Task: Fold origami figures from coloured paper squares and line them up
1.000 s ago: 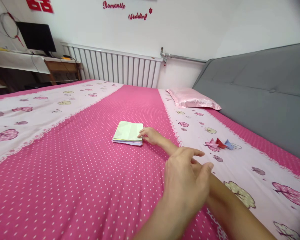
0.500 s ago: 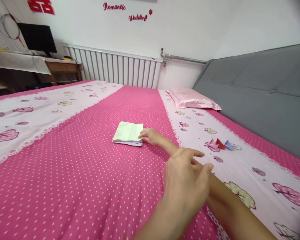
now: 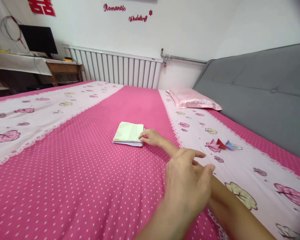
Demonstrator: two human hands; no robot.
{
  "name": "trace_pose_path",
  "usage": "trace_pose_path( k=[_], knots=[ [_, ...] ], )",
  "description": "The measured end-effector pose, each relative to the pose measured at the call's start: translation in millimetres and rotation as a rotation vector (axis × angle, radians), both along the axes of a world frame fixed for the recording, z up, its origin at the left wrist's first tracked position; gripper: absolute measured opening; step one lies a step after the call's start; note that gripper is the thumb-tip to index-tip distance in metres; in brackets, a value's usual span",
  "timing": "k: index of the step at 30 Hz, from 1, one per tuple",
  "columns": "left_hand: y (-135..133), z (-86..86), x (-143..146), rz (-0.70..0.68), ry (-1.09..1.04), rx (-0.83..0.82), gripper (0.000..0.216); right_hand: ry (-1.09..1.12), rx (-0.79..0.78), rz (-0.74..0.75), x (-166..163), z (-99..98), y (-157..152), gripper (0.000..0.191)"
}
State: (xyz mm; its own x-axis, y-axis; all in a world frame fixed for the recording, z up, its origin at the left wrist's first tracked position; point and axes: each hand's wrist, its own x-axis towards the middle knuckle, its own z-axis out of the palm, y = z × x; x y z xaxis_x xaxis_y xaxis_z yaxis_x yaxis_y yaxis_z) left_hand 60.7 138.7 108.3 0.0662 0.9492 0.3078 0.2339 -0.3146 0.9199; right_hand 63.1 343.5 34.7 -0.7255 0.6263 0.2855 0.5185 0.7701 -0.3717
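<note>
Square stack of pale-yellow-topped coloured paper (image 3: pixel 128 131), bare right hand (image 3: pixel 150 137) at its right edge: seemingly a steadying or picking step.
The stack lies mid-bed on pink dotted bedding (image 3: pixel 77 160), well in from the bed's far edge; whether the right grip pinches, I cannot tell. The bare left hand (image 3: pixel 186 176), loosely open, crosses the right forearm. Towards the bed's right edge sit three small folded pink, red and blue paper pieces (image 3: pixel 221 144). Taking one sheet would call for parting the top layer.

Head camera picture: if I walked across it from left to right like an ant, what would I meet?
Black monitor → paper stack → right hand → left hand → pink folded piece → red folded piece → blue folded piece
</note>
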Motion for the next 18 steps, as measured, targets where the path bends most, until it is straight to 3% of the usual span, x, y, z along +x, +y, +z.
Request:
trace_pose_path(
  k=[8,18],
  knots=[
    [0.5,-0.8,0.1,0.001,0.006,0.002,0.021,0.008,0.027,-0.066,0.7,-5.6,5.6,0.047],
    [-0.6,0.3,-1.1,-0.006,0.003,-0.005,0.021,0.002,0.004,-0.061,-0.9,-4.6,4.3,0.030]
  ],
)
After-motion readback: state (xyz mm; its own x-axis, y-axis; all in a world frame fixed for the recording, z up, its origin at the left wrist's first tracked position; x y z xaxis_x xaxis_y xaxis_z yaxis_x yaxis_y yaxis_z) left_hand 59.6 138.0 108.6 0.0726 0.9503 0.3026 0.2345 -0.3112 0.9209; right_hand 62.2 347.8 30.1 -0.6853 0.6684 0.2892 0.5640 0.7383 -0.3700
